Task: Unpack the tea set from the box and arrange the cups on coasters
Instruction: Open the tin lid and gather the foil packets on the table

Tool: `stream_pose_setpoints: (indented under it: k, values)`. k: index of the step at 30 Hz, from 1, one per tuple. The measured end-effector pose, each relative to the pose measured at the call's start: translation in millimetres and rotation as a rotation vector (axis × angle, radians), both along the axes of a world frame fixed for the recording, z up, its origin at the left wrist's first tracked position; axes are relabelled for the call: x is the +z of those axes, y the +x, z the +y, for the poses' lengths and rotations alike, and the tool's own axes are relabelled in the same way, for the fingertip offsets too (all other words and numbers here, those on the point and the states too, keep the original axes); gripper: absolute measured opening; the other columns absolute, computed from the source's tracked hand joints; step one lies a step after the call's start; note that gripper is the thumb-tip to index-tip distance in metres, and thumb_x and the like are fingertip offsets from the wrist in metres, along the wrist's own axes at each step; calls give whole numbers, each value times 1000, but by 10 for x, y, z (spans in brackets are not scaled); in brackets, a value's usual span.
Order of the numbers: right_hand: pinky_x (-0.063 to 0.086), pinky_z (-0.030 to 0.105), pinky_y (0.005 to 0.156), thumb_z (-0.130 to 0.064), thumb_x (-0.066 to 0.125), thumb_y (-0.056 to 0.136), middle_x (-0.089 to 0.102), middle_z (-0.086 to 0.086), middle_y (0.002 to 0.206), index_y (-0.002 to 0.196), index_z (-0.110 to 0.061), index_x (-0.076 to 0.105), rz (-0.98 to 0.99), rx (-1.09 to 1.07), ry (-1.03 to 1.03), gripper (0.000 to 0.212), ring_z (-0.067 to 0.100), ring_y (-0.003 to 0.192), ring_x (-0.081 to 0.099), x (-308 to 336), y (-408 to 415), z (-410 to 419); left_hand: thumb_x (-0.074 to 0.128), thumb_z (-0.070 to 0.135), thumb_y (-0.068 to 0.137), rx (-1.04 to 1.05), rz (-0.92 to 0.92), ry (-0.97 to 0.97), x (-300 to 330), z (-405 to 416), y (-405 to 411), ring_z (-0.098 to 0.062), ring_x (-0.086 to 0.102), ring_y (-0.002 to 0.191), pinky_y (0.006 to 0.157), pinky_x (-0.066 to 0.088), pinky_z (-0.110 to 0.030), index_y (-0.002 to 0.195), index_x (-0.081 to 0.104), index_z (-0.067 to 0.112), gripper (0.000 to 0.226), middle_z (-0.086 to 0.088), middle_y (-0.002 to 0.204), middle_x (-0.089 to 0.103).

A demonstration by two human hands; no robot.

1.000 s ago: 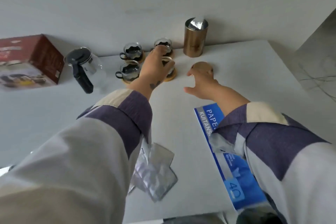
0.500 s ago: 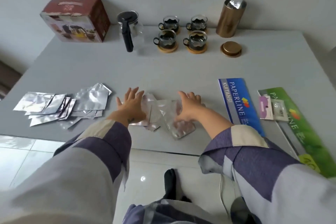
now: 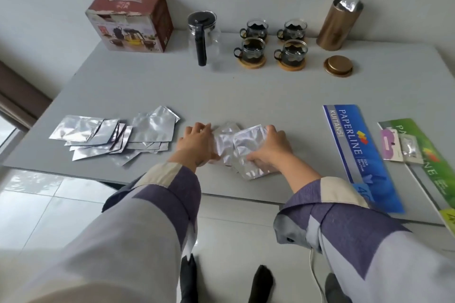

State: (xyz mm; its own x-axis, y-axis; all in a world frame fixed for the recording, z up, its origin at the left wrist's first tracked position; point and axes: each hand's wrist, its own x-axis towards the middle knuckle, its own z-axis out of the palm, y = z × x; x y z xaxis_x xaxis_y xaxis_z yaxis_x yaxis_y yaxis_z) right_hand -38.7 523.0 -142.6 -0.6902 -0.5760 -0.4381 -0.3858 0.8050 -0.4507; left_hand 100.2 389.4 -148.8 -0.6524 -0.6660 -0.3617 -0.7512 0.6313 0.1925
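From the head view I take the box as my landmark: a worn red-brown carton standing at the far left of the grey table. Just right of it stands the glass teapot with its black lid and handle, and further right of that the four cups sit two by two; the front pair rest on round wooden coasters, and the rear pair seem to as well, though I see only slivers. Beyond them are a gold canister and its loose lid. Well in front of the box, near the table's front edge, my left hand and right hand curl around the two sides of a small heap of silver pouches, gathering it between them. More pouches lie fanned out to the left of my hands. I judge the foil light, limp, crinkly and slick, best pinched at the flat sealed edges. The cups look thin-walled and fragile, so I would take them by the dark handles. The set appears fully arranged.
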Motion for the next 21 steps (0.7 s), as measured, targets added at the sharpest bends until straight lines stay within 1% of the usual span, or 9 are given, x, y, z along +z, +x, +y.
stream_pose_setpoints:
  k: [3,6,8,9,11,13,16,19,21]
  values:
    - [45,35,94,-36,80,68,34,9,139,144,-17,20,-141,-127,-113,99,28,124,45,46,188,-175,76,50,69,11,88,-12,-80,-57,41,-24,25,134,102,36,-41,146,26,26,95,2,144,31]
    - [45,29,81,-40,81,66,47,7,133,138,-10,26,-170,-229,-156,95,27,118,52,72,347,-334,75,55,68,-12,163,-46,-164,-55,98,-23,28,131,100,35,-37,142,31,29,90,4,139,34]
    - [45,29,78,-44,84,62,53,6,127,133,-9,34,-215,-315,-146,94,25,113,56,85,446,-426,75,55,67,-19,263,-22,-218,-50,143,-22,30,130,101,34,-35,140,34,27,89,4,137,36]
    - [47,30,79,-45,84,60,57,6,123,127,-10,41,-210,-328,-131,88,25,109,59,75,485,-473,76,55,67,-25,318,2,-237,-55,160,-22,30,129,102,34,-34,141,33,25,90,3,136,37]
    - [50,31,77,-42,82,60,64,3,109,109,-13,55,-155,-326,-80,63,23,97,63,61,552,-546,78,52,66,-37,391,52,-262,-65,187,-22,30,130,105,32,-33,144,28,20,98,1,138,37]
    - [47,29,71,-34,80,65,65,3,98,103,-13,59,-108,-322,-21,48,25,93,64,67,611,-582,80,48,66,-53,414,92,-279,-89,210,-21,28,132,108,29,-32,147,22,17,104,1,141,36]
    - [43,27,68,-24,80,66,64,6,95,98,-10,61,-102,-328,-10,39,26,90,63,64,671,-623,80,46,66,-93,416,138,-289,-173,250,-22,26,134,110,26,-31,149,19,14,107,-1,144,35]
    - [50,29,71,-20,79,67,64,8,93,94,-7,60,-183,-371,-65,35,24,84,63,145,743,-712,74,50,72,-165,399,148,-202,-354,329,-23,22,139,114,23,-33,149,16,11,104,0,151,29]
    - [52,30,64,-17,80,68,64,7,84,97,-6,60,-267,-430,-161,37,23,74,64,262,767,-787,67,48,80,-155,446,133,-80,-558,458,-22,23,140,114,25,-36,150,13,12,96,-1,152,28]
